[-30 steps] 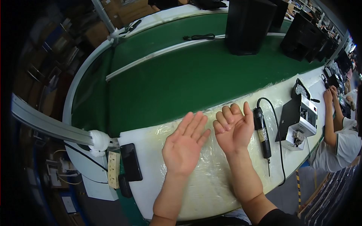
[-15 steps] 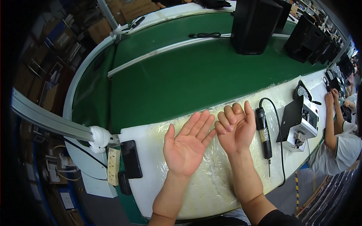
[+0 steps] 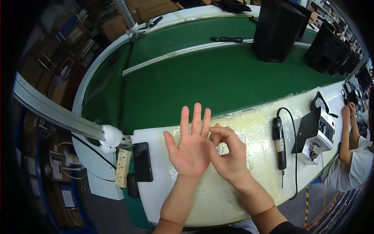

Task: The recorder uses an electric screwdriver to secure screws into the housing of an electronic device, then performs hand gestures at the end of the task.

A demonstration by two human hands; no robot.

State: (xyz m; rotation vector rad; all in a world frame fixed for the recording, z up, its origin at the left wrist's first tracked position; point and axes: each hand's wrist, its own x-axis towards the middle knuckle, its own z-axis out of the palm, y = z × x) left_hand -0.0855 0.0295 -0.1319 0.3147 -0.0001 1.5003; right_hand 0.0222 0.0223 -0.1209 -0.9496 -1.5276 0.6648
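Note:
My left hand [image 3: 189, 156] is held palm up over the padded bench top, its thumb and three fingers stretched apart. Curled against its little-finger side is my right hand [image 3: 230, 156], the thumb and forefinger closed around the left little finger, which is mostly hidden. No tool or part shows in either hand. To the right of my hands a black electric screwdriver [image 3: 279, 142] lies on the plastic-covered white padding [image 3: 255, 171], its cord looping behind it. A black phone [image 3: 142, 162] rests to the left.
A cream power strip [image 3: 123, 168] sits beside the phone. Right of the screwdriver stands a black-and-white screw-feeder-like machine [image 3: 314, 136]. Beyond the bench runs a green conveyor belt [image 3: 175, 85] bearing a tall black speaker cabinet [image 3: 276, 33]. Another person [image 3: 350, 163] works at the far right.
My right hand has moved left and closed around the left little finger. The left fingers now point more upright. The whole view has shifted slightly.

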